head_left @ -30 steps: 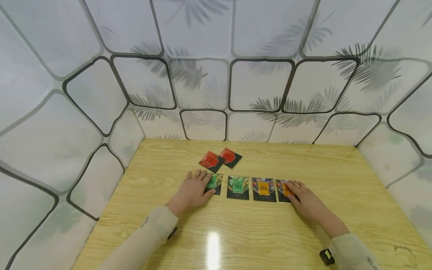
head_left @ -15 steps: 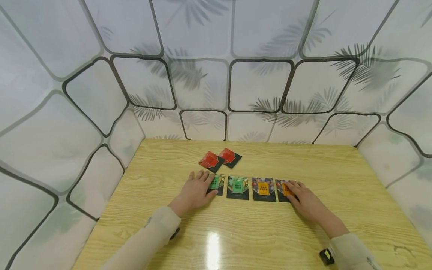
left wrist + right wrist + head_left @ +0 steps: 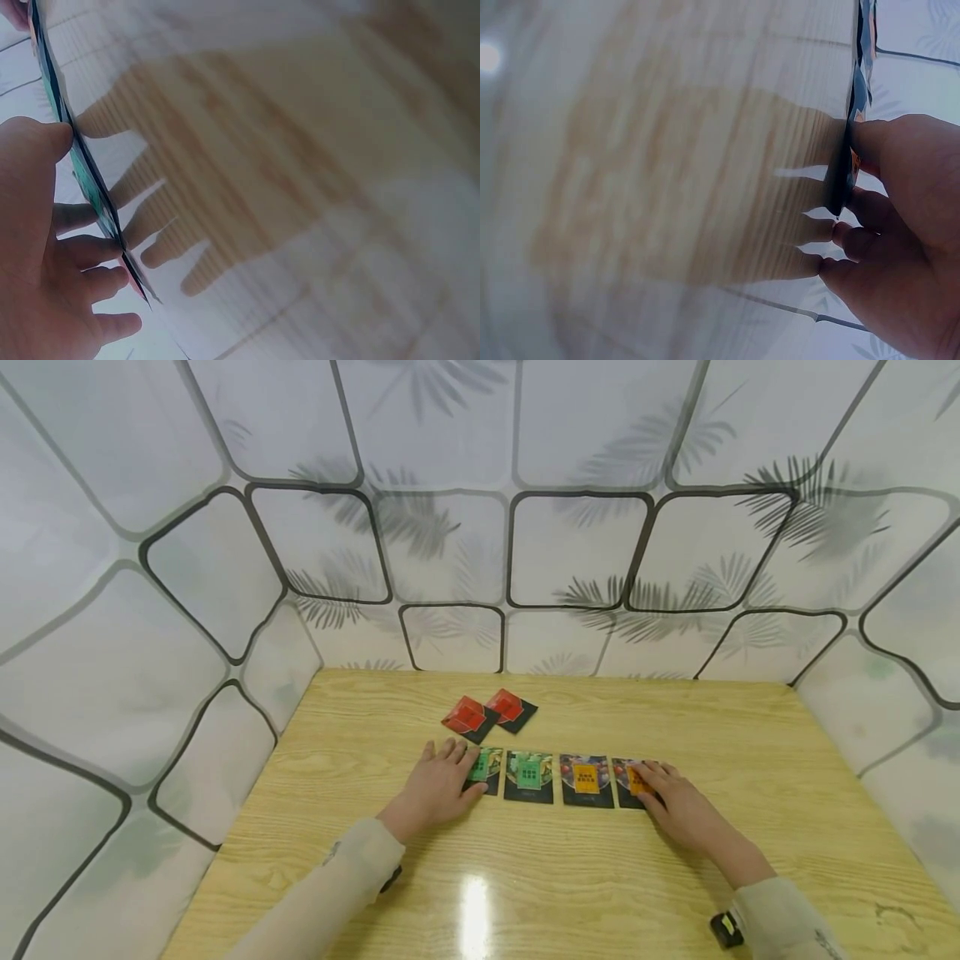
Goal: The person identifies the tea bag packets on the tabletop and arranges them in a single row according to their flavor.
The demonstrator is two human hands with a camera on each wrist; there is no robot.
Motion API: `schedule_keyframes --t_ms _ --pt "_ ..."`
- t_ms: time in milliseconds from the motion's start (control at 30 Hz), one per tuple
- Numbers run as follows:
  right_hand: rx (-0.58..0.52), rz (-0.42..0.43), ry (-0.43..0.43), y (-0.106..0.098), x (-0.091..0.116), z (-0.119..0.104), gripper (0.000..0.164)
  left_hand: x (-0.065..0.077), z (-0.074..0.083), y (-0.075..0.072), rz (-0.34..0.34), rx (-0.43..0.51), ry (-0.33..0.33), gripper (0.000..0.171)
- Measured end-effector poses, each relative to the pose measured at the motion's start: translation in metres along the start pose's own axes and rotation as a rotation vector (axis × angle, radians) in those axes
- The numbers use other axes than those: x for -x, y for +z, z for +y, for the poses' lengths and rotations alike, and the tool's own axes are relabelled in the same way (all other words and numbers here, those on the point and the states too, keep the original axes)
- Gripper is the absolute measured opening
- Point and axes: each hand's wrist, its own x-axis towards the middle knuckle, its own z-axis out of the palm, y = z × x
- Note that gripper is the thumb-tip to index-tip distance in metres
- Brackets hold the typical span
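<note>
In the head view, several flat packets lie in a row on the table. My left hand [image 3: 433, 787] rests on the leftmost green packet [image 3: 492, 770], its fingers fairly straight and covering the packet's left side. Right of it lies a second green packet [image 3: 529, 789], with an orange-labelled packet [image 3: 586, 795] beside that. At the row's right end, my right hand [image 3: 686, 806] touches another orange-labelled packet [image 3: 626, 787] and hides part of it. Both wrist views show fingertips pressing on the thin packets from above, without curling round them.
Two red-and-black packets, a left one [image 3: 469, 717] and a right one [image 3: 512, 710], lie behind the row, touching or overlapping at a corner. The wooden table [image 3: 585, 893] meets a patterned wall covering [image 3: 465, 543] at the back and sides.
My left hand has slid slightly right, bringing the leftmost green packet with it, so the gap to the second green packet has narrowed. My right hand has not visibly moved.
</note>
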Motion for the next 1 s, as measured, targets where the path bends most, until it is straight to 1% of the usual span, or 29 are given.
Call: schedule_keyframes --t_ms 100,333,633,767,833,1000 --pt "0.01 0.007 -0.009 0.001 -0.001 0.001 0.052 0.001 0.0 0.0 -0.001 0.001 0.003 0.072" --pt "0.002 -0.001 0.005 0.0 0.0 0.0 0.053 -0.001 0.0 0.0 0.004 -0.002 0.0 0.072" --pt "-0.01 -0.007 0.003 -0.003 0.002 -0.003 0.053 -0.003 -0.002 -0.004 -0.01 0.036 -0.011 0.072" --pt "-0.017 -0.006 0.003 -0.003 0.003 -0.002 0.053 -0.011 -0.008 -0.009 0.016 0.028 -0.019 0.071" --pt "-0.02 -0.003 0.001 -0.001 0.003 -0.001 0.053 -0.016 -0.012 -0.011 0.031 0.029 -0.038 0.07" --pt "-0.02 -0.003 0.006 0.0 0.002 0.001 0.053 -0.033 -0.022 -0.015 0.061 0.07 -0.095 0.066"
